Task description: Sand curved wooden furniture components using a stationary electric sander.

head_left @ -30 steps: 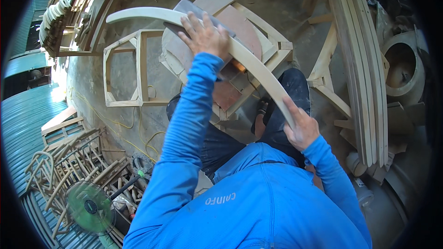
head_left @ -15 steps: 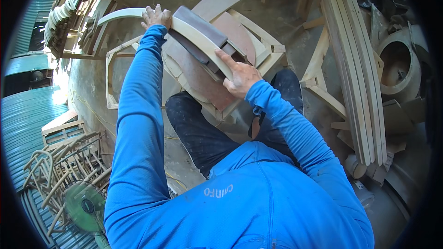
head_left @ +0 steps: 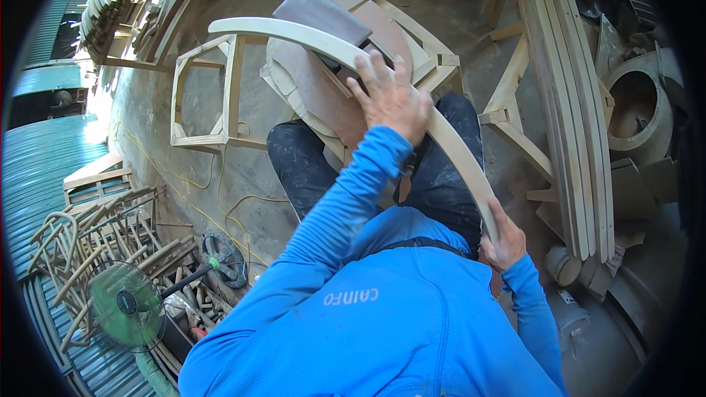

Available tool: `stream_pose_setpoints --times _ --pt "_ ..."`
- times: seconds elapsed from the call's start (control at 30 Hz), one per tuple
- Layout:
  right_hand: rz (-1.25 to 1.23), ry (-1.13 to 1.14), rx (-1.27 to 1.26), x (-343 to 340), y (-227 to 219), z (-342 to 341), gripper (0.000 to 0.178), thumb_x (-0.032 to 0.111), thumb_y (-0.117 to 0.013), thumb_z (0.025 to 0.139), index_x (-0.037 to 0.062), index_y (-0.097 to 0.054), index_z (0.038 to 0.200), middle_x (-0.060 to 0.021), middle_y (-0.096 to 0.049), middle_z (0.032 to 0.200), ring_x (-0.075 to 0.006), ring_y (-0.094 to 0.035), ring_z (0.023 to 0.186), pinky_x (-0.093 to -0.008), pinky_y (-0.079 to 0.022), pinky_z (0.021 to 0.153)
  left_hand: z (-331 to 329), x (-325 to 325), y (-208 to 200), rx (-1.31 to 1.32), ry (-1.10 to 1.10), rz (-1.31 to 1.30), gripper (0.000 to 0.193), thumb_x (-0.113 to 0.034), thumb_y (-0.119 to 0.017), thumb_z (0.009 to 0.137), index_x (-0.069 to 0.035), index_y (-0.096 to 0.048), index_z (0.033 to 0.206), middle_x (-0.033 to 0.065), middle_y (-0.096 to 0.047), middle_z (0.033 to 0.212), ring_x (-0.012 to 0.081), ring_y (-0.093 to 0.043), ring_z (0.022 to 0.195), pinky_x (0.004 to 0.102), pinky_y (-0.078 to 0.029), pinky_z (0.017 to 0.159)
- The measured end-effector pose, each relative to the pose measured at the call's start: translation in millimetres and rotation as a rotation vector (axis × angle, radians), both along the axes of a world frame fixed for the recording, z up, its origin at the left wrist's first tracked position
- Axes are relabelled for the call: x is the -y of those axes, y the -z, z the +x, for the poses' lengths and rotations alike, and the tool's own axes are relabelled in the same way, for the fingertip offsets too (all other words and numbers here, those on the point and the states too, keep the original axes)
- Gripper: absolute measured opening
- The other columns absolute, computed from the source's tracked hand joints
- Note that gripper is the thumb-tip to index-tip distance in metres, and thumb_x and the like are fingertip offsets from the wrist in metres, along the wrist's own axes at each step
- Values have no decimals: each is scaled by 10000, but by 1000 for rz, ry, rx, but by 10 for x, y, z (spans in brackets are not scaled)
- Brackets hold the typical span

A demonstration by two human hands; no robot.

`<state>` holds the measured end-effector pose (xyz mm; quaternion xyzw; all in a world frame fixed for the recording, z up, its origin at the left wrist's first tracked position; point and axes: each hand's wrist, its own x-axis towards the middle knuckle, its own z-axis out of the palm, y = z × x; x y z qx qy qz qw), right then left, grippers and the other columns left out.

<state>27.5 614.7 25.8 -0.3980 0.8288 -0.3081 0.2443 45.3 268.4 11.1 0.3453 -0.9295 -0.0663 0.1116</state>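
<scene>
A long, pale, curved wooden strip (head_left: 461, 153) arcs from the far left over the work stand toward my right hip. My left hand (head_left: 393, 99) lies over its middle with the fingers spread apart. Around the strip's near end my right hand (head_left: 504, 237) is closed, thumb along the side. Just beyond the strip sits a grey-purple flat-topped block (head_left: 321, 13), which looks like the belt of an upturned belt sander. Part of it and its dark underside are hidden by the strip and my left hand. Reddish-brown boards (head_left: 334, 112) lie beneath.
A wooden frame (head_left: 234, 88) stands on the floor to the left. Several long curved planks (head_left: 570, 117) lean at the right beside a round grey housing (head_left: 638, 103). A green fan (head_left: 126, 301) and a yellow cord (head_left: 193, 206) are at lower left.
The curved strip has come nearer and to the right. My left hand has shifted from its far part to its middle; my right hand has moved down beside my hip with the near end.
</scene>
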Motion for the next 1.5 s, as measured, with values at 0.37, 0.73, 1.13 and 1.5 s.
stream_pose_setpoints --times 0.37,0.73,1.13,1.5 --pt "-8 -36 -7 1573 118 -279 900 100 -628 813 269 -268 1621 -245 -674 1048 -464 -682 900 -516 -555 775 -303 1664 101 10 -63 -83 813 -545 -517 932 -94 -363 1591 226 -183 1694 435 -30 1583 680 -75 1221" --pt "-113 -128 -28 3530 -10 -727 857 195 -650 828 211 -264 1593 -300 -692 1014 -502 -686 937 -539 -554 858 -307 3932 43 7 -220 1 767 -614 -459 944 -185 -408 1577 226 -166 1693 454 -77 1573 676 -124 1218" --pt "-16 73 519 1399 329 -347 688 141 -711 868 115 -387 1475 -164 -703 892 -247 -730 693 -385 -574 613 -226 1622 10 56 -47 -74 647 -501 -468 979 -128 -457 1507 288 -157 1677 481 -71 1568 668 -51 1232" --pt "-63 43 224 1572 233 -211 587 232 -777 877 65 -452 1337 -266 -702 1039 -465 -711 958 -487 -570 812 138 1323 -60 -269 -77 93 760 -476 -587 927 -116 -379 1563 293 -199 1662 427 -109 1578 693 -99 1210"
